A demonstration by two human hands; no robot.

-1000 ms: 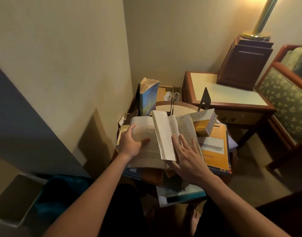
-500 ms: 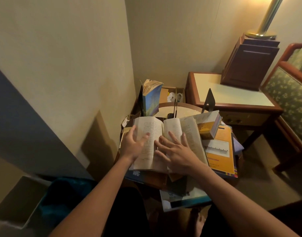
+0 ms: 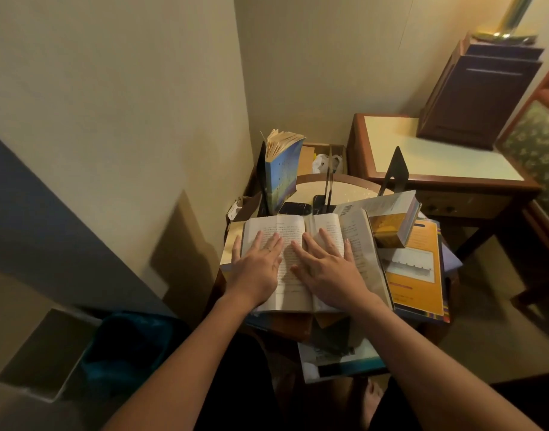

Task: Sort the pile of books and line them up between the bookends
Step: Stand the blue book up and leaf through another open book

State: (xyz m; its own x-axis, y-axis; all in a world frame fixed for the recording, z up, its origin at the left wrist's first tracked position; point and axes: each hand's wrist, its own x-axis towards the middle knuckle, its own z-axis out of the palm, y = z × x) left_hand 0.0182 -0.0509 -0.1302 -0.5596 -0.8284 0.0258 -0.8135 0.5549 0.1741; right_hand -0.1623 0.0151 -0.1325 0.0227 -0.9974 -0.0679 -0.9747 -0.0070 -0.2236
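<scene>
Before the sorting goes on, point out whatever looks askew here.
The open book lies spread flat under the left hand and right hand. The blue book stands with pages splayed. A thick yellow book perches tilted right of the open one.

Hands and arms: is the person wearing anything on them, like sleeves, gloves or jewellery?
The left forearm and right forearm are bare as far as the head view shows: no sleeves, gloves or watch. The left hand seems to carry a thin ring on one finger; the right hand shows none.

Lived-in home corner, upholstered armchair (image 3: 537,144), wooden side table (image 3: 438,163), lamp base (image 3: 500,35)
</scene>
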